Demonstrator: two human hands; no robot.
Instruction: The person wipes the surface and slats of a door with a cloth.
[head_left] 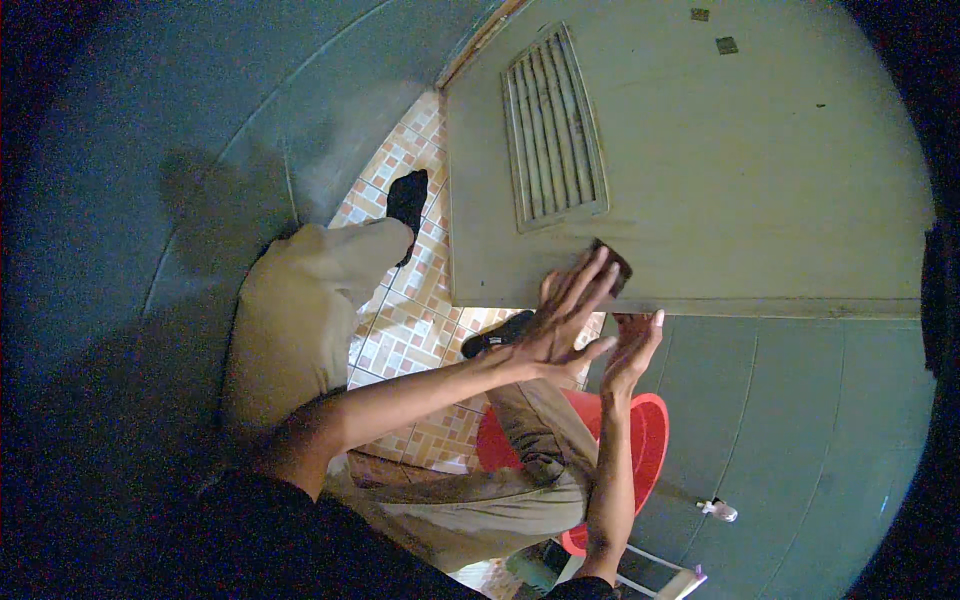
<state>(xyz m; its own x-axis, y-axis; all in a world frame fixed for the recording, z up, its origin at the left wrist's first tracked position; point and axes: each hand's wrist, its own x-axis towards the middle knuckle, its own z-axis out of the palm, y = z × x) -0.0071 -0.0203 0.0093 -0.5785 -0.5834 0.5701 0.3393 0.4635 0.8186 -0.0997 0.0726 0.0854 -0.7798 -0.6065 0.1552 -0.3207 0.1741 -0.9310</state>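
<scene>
An olive-green door panel (740,170) with a slatted vent (555,125) stands in front of me. My left hand (565,320) reaches up to it, its fingers stretched over a dark brown flat piece (614,272), like sandpaper, against the panel below the vent. The fingers partly cover this piece. Just to the right, my right hand (632,355) is at the door's lower edge, fingers curled to it with one fingertip upright; part of its grip is hidden.
Under me are a tiled floor (415,325) and a red plastic tub or stool (650,450) beside my leg. Dark green walls (780,410) close in on both sides. A small white fitting (718,510) sits on the right wall, and a white frame (660,575) stands below.
</scene>
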